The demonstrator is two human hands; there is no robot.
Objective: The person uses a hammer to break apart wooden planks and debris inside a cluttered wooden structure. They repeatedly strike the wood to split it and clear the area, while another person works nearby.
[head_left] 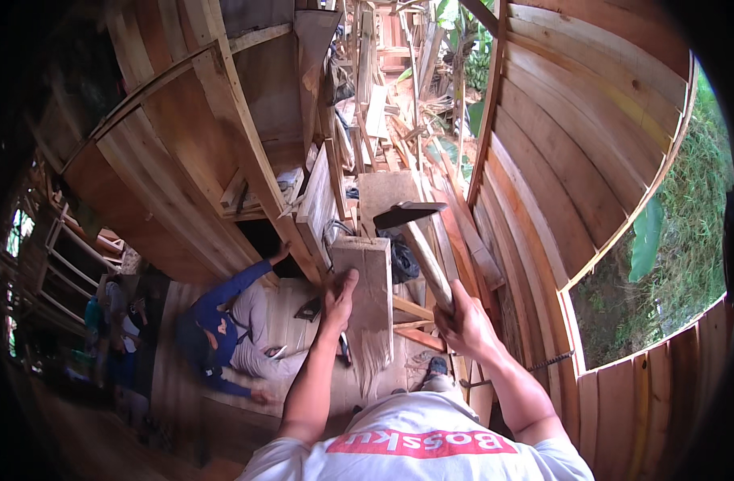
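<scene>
A white shirt (pixel 419 449) fills the bottom of the frame, and two bare forearms rise from it. The right hand (pixel 463 321) is clamped around the wooden handle of a hammer (pixel 419 240), whose dark head is raised above and just to the right of an upright plank (pixel 367 289). The hammer's long axis runs up and to the left from the fist, with the head toward the plank's top end. The left hand (pixel 337 295) is closed against the plank's left edge near a chisel (pixel 344 346) with a thin metal blade; whether it grips the chisel cannot be told. The left hand is the nearer one to the plank. There is no work surface, only floorboards (pixel 287 321) well below, where another person in blue (pixel 223 329) crouches. Curved timber walls (pixel 559 144) enclose the room, with offcuts (pixel 383 120) heaped beyond and greenery (pixel 688 208) outside an opening at right.
</scene>
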